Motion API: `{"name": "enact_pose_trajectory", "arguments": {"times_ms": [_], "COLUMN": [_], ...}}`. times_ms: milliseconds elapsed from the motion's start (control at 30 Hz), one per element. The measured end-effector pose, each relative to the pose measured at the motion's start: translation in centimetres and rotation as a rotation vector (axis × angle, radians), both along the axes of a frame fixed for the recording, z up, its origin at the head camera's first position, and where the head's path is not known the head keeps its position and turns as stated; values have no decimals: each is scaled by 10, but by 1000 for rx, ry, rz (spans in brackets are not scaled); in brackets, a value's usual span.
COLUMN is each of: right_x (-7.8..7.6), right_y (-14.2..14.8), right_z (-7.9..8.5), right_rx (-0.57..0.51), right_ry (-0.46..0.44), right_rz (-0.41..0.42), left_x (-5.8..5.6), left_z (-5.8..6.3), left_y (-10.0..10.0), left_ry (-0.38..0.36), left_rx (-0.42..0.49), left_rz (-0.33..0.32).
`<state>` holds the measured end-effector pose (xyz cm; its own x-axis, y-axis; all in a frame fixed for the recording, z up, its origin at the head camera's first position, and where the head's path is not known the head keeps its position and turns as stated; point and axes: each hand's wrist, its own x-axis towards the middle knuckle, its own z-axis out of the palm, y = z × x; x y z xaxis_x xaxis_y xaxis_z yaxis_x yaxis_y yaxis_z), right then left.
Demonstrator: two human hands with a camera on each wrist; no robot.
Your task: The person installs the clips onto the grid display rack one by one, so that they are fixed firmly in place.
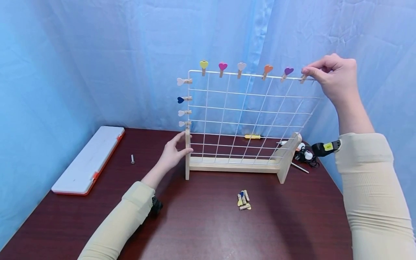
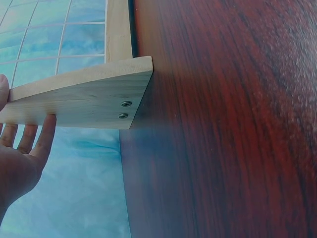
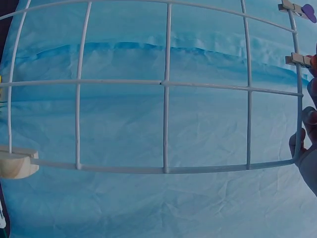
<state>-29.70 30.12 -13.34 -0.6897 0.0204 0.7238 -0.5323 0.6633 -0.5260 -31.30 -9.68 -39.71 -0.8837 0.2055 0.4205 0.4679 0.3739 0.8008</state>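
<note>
A white wire grid (image 1: 206,107) stands in a wooden stand (image 1: 234,168). My right hand (image 1: 341,77) pinches a small wooden clothespin (image 1: 303,79) at the top wire's right end; the fingers hide its upper end. In the right wrist view, that clothespin (image 3: 297,60) sits across the wire. Along the top, heart clothespins run from yellow (image 1: 203,65) through pink, white and orange to purple (image 1: 288,71). White ones and a dark blue one (image 1: 180,100) line the left side. My left hand (image 1: 170,154) grips the stand's left side panel (image 2: 89,101) between thumb and fingers.
Several loose heart clothespins (image 1: 243,200) lie in front of the stand. At left are a white case (image 1: 89,160) with red edging and a bolt (image 1: 132,159). Behind the grid lies a yellow-handled tool (image 1: 252,137); black and white cables (image 1: 307,155) lie at right.
</note>
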Motion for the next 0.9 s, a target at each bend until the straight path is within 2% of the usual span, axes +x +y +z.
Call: {"name": "enact_pose_trajectory", "arguments": {"times_ms": [167, 233, 300, 367, 467, 500, 600, 700, 900], "right_x": [4, 5, 10, 16, 27, 32, 42, 49, 41], "right_y": [-2, -1, 0, -2, -7, -10, -19, -28, -29], "right_z": [1, 1, -1, -5, -17, -23, -48, -83, -179], "right_rx": [0, 0, -8, 12, 48, 76, 169, 271, 380], "right_ry": [15, 59, 108, 182, 265, 280, 271, 188, -76], "right_rz": [29, 44, 57, 72, 158, 195, 309, 363, 428], "left_x": [0, 1, 8, 9, 9, 6, 1, 1, 1], "left_z": [0, -1, 7, 9, 10, 6, 0, 0, 0], "left_y": [0, 0, 2, 3, 4, 4, 3, 3, 1], "left_ry": [-5, -2, -13, -16, -26, -18, -15, -16, -10], "left_rx": [3, 8, 15, 22, 31, 30, 28, 26, 29], "left_rz": [3, 0, -6, -9, -12, -12, -14, -13, -18]}}
